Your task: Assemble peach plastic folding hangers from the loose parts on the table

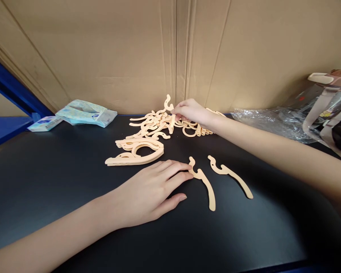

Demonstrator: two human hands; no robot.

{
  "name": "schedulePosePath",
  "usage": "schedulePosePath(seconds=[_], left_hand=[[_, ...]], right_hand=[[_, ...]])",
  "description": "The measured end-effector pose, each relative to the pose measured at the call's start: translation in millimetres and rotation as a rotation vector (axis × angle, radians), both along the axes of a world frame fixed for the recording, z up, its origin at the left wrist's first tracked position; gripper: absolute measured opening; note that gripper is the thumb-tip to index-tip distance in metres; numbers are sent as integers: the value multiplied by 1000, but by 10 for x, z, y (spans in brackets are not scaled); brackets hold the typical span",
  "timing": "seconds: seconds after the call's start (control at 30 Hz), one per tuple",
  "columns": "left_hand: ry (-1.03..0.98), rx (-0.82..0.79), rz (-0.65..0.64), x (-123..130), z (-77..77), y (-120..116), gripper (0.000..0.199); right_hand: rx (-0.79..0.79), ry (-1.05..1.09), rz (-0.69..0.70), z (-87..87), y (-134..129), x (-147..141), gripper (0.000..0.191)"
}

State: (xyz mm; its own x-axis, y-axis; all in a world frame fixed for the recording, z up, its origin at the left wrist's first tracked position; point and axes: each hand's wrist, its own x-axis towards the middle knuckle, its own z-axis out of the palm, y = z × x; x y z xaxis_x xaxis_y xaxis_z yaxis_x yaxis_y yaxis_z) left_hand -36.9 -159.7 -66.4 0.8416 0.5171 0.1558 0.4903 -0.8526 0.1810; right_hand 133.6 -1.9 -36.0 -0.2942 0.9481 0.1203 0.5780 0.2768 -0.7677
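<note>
Right hand point(191, 110) clasps a peach, hook-shaped plastic piece point(167, 103) upright, apparently clearing the pile point(150, 122); left hand point(150, 185), unclenched, seemingly steadies a matching piece point(207, 183).

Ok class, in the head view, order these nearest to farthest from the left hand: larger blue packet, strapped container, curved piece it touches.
1. Curved piece, touching the left hand.
2. Larger blue packet, back left.
3. Strapped container, far right.

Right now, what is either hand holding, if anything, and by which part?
The right hand pinches a pale curved piece just below its hooked end. The left hand only touches another piece.
</note>
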Motion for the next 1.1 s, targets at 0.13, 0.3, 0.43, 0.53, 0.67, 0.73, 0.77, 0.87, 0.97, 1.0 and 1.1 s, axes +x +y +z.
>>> schedulePosePath(seconds=[0.13, 0.3, 0.43, 0.53, 0.67, 0.73, 0.77, 0.87, 0.97, 1.0, 1.1], left_hand=[[5, -1, 2, 0, 5, 1, 34], [10, 0, 1, 3, 8, 6, 34], [-1, -2, -1, -2, -5, -1, 34], [-4, -5, -2, -3, -13, -4, 34], [4, -8, 4, 3, -9, 7, 34], [3, -6, 2, 5, -3, 11, 34], [2, -5, 0, 5, -1, 11, 34], [-3, 3, -7, 2, 4, 10, 33], [-4, 13, -12, 2, 9, 7, 33], [-4, 15, -13, 3, 12, 5, 33], [0, 18, -13, 9, 24, 1, 33]], right_hand=[[-148, 21, 74, -16, -112, -157, 17], [-63, -88, 97, -79, -64, -231, 22], [194, -250, 129, -89, -126, -156, 18], [347, -444, 197, -98, -232, -119, 23], [430, -619, 249, -122, -337, -152, 20], [464, -678, 257, -103, -374, -166, 16], [480, -704, 255, -80, -391, -163, 15], [548, -758, 216, 35, -421, -113, 17], [667, -798, 172, 176, -360, -44, 21], [709, -803, 162, 216, -309, -31, 22], [779, -805, 149, 279, -83, -46, 25]])
